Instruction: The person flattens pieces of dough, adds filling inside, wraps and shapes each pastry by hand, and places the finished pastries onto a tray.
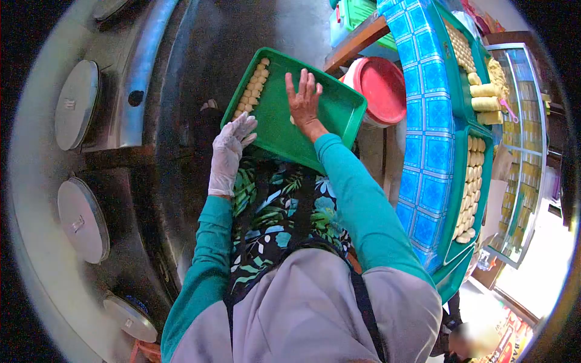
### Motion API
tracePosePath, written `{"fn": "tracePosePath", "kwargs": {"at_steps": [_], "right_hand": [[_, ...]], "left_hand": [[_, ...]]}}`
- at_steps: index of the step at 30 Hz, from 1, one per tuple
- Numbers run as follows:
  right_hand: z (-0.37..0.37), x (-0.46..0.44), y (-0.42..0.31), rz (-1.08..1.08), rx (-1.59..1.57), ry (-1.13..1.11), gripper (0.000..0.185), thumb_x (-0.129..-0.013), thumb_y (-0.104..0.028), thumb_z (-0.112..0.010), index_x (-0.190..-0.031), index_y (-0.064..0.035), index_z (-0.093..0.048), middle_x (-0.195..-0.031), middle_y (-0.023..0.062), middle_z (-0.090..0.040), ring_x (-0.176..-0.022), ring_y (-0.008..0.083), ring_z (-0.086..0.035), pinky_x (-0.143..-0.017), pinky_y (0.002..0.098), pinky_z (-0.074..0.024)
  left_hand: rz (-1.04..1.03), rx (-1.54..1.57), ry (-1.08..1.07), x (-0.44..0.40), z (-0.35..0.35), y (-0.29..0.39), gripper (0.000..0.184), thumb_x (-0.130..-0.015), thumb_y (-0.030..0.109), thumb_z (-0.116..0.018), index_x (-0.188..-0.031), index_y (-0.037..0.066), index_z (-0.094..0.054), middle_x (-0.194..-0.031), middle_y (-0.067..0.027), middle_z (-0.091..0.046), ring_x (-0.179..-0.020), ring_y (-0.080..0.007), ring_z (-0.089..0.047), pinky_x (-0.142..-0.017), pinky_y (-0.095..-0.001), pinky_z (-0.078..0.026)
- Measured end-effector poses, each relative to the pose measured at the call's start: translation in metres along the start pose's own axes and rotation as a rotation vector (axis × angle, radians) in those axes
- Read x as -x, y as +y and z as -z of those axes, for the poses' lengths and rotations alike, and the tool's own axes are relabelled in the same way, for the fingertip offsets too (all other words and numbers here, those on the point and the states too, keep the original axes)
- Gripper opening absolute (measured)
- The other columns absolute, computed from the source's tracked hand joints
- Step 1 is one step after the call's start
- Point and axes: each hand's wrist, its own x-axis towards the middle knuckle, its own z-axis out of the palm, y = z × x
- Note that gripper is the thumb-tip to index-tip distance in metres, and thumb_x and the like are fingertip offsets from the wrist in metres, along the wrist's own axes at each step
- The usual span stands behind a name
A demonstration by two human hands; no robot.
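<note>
A green tray (273,134) lies tilted across my lap. Pale dough balls (250,92) sit in rows along its left side. My left hand (233,145), in a clear plastic glove, is at the tray's near left corner with fingers stretched toward the closest balls; whether it touches one I cannot tell. Bare, with fingers spread, my right hand (305,103) is over the middle of the tray floor. A small pale piece of dough (292,120) peeks out beside its palm, mostly hidden.
To the right stands a table with a blue checked cloth (428,115), bearing green trays of shaped dough (471,181) and dough rolls (486,104). A red-lidded bucket (381,91) is beyond my tray. Round metal lids (78,106) line the left. Another person's arm (457,342) shows lower right.
</note>
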Motion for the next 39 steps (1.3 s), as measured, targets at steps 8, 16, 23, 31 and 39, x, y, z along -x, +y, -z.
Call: {"fn": "tracePosePath", "kwargs": {"at_steps": [8, 16, 23, 31, 39], "right_hand": [[0.023, -0.011, 0.011, -0.246, -0.253, 0.039, 0.056, -0.085, -0.004, -0.048, -0.14, -0.0172, -0.045, -0.139, 0.0244, -0.042, -0.121, 0.0397, -0.045, -0.097, 0.0565, -0.0339], [0.009, -0.003, -0.011, 0.074, -0.05, -0.051, 0.064, -0.087, -0.006, -0.05, -0.146, -0.0248, -0.036, -0.139, 0.0252, -0.043, -0.123, 0.0392, -0.044, -0.095, 0.0567, -0.0349], [0.059, 0.036, 0.044, -0.282, -0.417, -0.146, 0.052, -0.08, -0.005, -0.057, -0.128, -0.0241, -0.059, -0.133, 0.0241, -0.046, -0.122, 0.0392, -0.043, -0.095, 0.0555, -0.0334], [0.106, 0.087, 0.03, -0.151, -0.21, -0.604, 0.058, -0.085, -0.003, -0.049, -0.136, -0.0301, -0.052, -0.145, 0.0319, -0.031, -0.135, 0.0515, -0.026, -0.106, 0.0687, -0.0227], [0.11, 0.086, 0.033, -0.175, -0.264, -0.673, 0.062, -0.085, -0.001, -0.046, -0.139, -0.0321, -0.048, -0.146, 0.0344, -0.027, -0.136, 0.0546, -0.023, -0.106, 0.0709, -0.0199]], "left_hand": [[-0.017, 0.01, -0.074, -0.002, 0.005, -0.005, 0.055, -0.101, 0.04, -0.039, -0.139, 0.001, -0.045, -0.137, -0.0141, -0.053, -0.129, -0.0268, -0.049, -0.105, -0.0405, -0.039], [-0.047, -0.101, -0.007, 0.002, -0.009, 0.001, 0.051, -0.1, 0.036, -0.043, -0.136, 0.0, -0.049, -0.128, -0.0137, -0.06, -0.122, -0.0265, -0.055, -0.101, -0.0395, -0.042], [-0.495, -0.992, -0.163, -0.011, -0.024, -0.014, 0.04, -0.091, 0.016, -0.06, -0.129, 0.002, -0.058, -0.123, -0.0129, -0.064, -0.12, -0.028, -0.057, -0.107, -0.0391, -0.04], [-0.567, -2.162, -0.403, -0.04, -0.071, -0.083, 0.075, -0.09, 0.052, -0.056, -0.149, 0.011, -0.034, -0.155, -0.0077, -0.032, -0.139, -0.0545, -0.018, -0.106, -0.0721, -0.019], [-0.71, -2.142, -0.393, -0.033, -0.071, -0.085, 0.07, -0.085, 0.047, -0.063, -0.139, 0.005, -0.049, -0.143, -0.0099, -0.049, -0.139, -0.0515, -0.023, -0.109, -0.0692, -0.014]]}}
